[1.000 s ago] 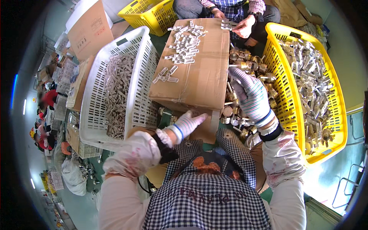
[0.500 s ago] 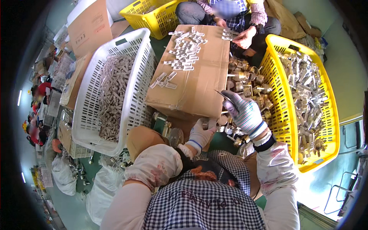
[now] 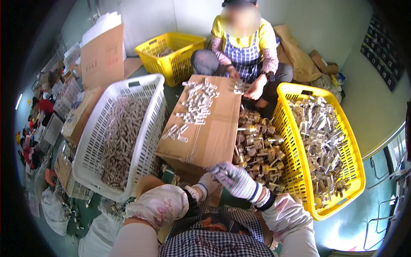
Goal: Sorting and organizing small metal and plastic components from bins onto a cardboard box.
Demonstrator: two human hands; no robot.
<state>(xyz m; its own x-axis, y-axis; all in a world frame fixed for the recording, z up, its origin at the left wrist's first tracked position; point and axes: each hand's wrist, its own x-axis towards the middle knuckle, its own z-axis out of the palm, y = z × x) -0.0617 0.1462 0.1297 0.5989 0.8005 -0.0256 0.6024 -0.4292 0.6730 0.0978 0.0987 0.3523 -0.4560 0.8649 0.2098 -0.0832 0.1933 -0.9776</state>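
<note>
My gloved hands meet just in front of the near edge of a cardboard box (image 3: pixel 209 141). The fingers of my left hand (image 3: pixel 207 186) are bent and partly hidden behind the right. Lying across them, my right hand (image 3: pixel 236 180), in a striped glove, has its fingers closed together at the tips. What either hand holds is too small or covered to make out. Small pale metal clip-like pieces (image 3: pixel 198 105) lie on the box top in a loose cluster. Right of the box is a pile of brass-coloured and silvery metal fittings (image 3: pixel 259 147).
A white basket (image 3: pixel 147 128) of small pale pieces stands left; a yellow basket (image 3: pixel 295 147) of metal fittings stands right. Across the box, a person in a checked apron (image 3: pixel 244 58) handles pieces at its far edge. Another yellow basket (image 3: pixel 171 60) stands behind. White sacks (image 3: pixel 100 233) lie lower left.
My right hand has moved left and down from beside the box to meet my left hand. The thin pointed thing seen in its fingers no longer shows. The view has tilted up.
</note>
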